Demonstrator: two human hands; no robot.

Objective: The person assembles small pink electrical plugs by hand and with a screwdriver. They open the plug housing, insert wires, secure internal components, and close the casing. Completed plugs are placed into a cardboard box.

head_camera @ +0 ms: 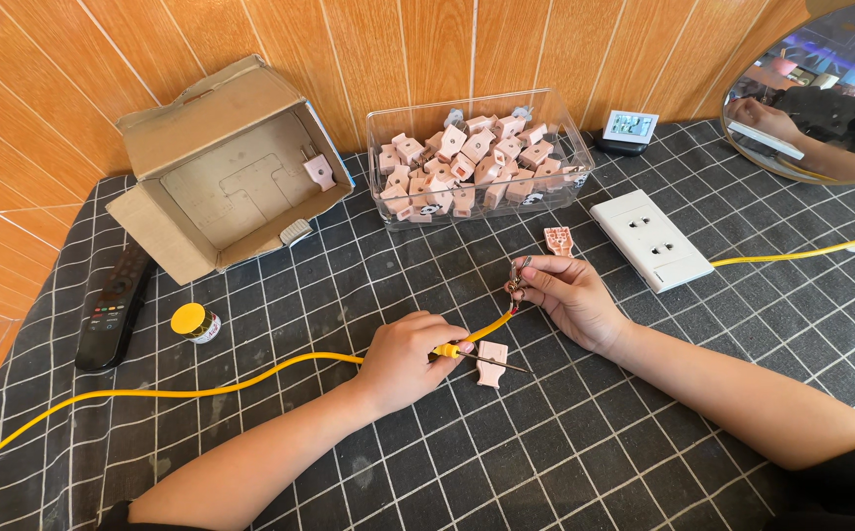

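Yellow flexible cable (201, 389) runs in from the left edge of the dark grid-patterned tabletop (565, 452) and ends up between both hands, roughly centre of the view. Left hand (406, 360) has its grip closed around the cable and a small yellow-handled screwdriver (467, 352), whose thin shaft pokes out to the right. Right hand (567, 293) pinches the stripped end of the cable together with a small metal part (518, 276) in a narrow fingertip grip; too tiny to say exactly what that part is.

Looks to me like the wiring-up stage: cable end being fitted to a terminal. One pink plastic plug half (491, 364) lies just beside the screwdriver tip, and another pink piece (558, 241) sits just above the right hand. I'd guess the next bit needs steady fingers on that little part and careful aim with the screwdriver.

Packages around:
- open brown cardboard box (213, 157) tipped on its side, top left, one pink plug inside
- clear plastic bin (476, 157) full of pink plug parts, top centre
- small yellow-lidded jar (194, 323) near a black remote control (113, 305)
- white rectangular socket plate (650, 239) on the right
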